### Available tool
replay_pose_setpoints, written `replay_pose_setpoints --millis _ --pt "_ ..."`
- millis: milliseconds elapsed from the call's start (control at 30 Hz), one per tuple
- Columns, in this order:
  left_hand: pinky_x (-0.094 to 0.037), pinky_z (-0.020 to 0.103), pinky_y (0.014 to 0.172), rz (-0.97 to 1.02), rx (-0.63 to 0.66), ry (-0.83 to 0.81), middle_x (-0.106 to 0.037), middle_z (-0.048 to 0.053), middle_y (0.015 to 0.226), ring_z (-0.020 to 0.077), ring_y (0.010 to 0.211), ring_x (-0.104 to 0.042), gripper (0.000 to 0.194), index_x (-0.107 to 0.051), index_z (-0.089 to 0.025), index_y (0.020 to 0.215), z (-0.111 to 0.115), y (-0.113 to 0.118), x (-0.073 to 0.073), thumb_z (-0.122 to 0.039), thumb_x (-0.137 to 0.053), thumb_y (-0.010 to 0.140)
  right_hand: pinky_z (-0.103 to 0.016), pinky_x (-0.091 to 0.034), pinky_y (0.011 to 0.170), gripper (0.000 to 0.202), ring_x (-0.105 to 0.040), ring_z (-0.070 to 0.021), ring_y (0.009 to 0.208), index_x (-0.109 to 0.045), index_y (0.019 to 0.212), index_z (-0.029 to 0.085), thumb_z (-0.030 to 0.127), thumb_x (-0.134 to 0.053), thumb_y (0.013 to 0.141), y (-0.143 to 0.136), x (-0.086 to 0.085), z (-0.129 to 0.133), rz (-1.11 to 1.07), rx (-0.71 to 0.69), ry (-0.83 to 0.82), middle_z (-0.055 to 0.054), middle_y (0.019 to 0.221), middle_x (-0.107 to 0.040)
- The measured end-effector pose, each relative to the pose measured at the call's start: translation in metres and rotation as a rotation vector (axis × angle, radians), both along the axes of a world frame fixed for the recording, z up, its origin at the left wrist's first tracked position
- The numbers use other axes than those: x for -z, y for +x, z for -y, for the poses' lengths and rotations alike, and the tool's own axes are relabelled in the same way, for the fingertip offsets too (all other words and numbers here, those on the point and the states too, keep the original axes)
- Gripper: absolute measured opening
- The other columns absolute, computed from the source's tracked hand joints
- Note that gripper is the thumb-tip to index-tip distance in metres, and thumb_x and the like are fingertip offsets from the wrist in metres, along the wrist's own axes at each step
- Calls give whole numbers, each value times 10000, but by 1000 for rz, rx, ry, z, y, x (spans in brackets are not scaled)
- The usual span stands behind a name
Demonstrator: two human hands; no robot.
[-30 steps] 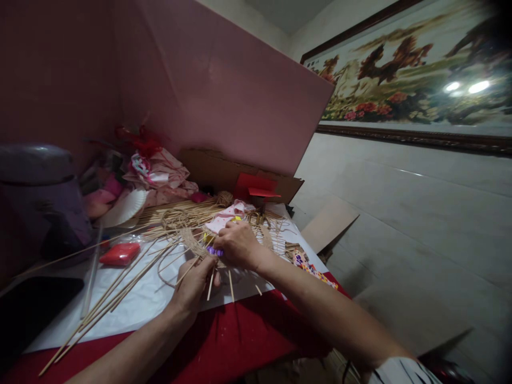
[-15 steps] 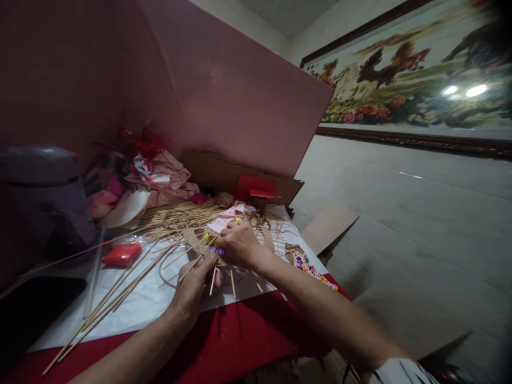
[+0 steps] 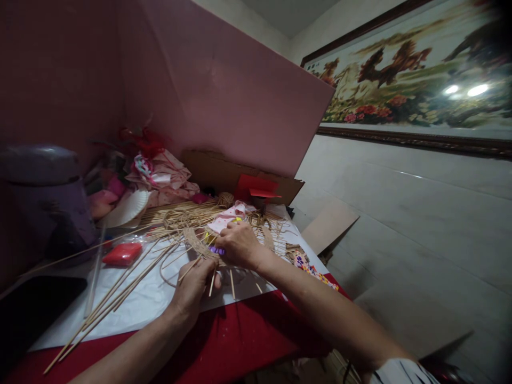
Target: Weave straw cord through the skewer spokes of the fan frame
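Observation:
A ring woven of brown twine [image 3: 194, 241], with thin wooden sticks [image 3: 232, 284] poking outward from it, lies near the front of the table. My left hand [image 3: 194, 280] is closed around its near left edge, fingertips partly hidden beneath. Over the ring's inside, my right hand [image 3: 239, 242] has its fingers bent and pressed together; whatever they pinch is hidden. Just left of those fingers shows a small purple piece [image 3: 217, 249], with bits of yellow close by. Beyond the knuckles rests a pink patterned cloth [image 3: 224, 217].
Long loose sticks [image 3: 120, 288] cross the white sheet [image 3: 156, 304] at left, near a red packet [image 3: 122, 255], a dark phone-like slab [image 3: 44, 304] and a purple container [image 3: 48, 208]. Behind are a twine ball [image 3: 225, 200] and cardboard [image 3: 212, 165]. Flowered fabric [image 3: 314, 272] lies right.
Both hands keep almost the same place and hold on the woven ring. Only a very slight shift of the view shows.

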State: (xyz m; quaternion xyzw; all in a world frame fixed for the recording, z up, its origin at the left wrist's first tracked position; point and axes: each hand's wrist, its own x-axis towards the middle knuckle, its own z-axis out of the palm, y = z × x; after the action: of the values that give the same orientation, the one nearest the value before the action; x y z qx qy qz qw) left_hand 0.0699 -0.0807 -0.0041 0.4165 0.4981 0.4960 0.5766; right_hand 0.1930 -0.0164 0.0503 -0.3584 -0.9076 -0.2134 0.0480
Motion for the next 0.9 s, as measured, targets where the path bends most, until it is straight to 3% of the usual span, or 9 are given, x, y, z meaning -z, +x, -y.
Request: replay_pose_setpoints --millis 300,600,900 --pt "-204 214 362 30 -10 2 -460 -9 369 86 345 -330 313 -575 -157 498 -4 1 1 -394 -531 699 -325 -366 631 123 -560 -216 781 -675 747 203 232 -557 760 -2 -3 2 12 21 -25 -43 809 -689" --pt "-204 220 372 51 8 5 -427 -11 368 86 355 -332 369 -508 -165 410 -3 0 6 -378 -521 711 -317 -373 636 117 -562 -215 787 -677 756 202 219 -561 760 -2 -2 2 18 26 -28 -45 817 -690" --pt "-208 218 375 33 -5 17 -427 -10 363 85 355 -334 359 -503 -167 402 -2 0 3 -366 -524 700 -325 -385 657 141 -560 -225 821 -684 764 203 215 -543 768 -4 -3 4 19 31 -40 -57 846 -694"
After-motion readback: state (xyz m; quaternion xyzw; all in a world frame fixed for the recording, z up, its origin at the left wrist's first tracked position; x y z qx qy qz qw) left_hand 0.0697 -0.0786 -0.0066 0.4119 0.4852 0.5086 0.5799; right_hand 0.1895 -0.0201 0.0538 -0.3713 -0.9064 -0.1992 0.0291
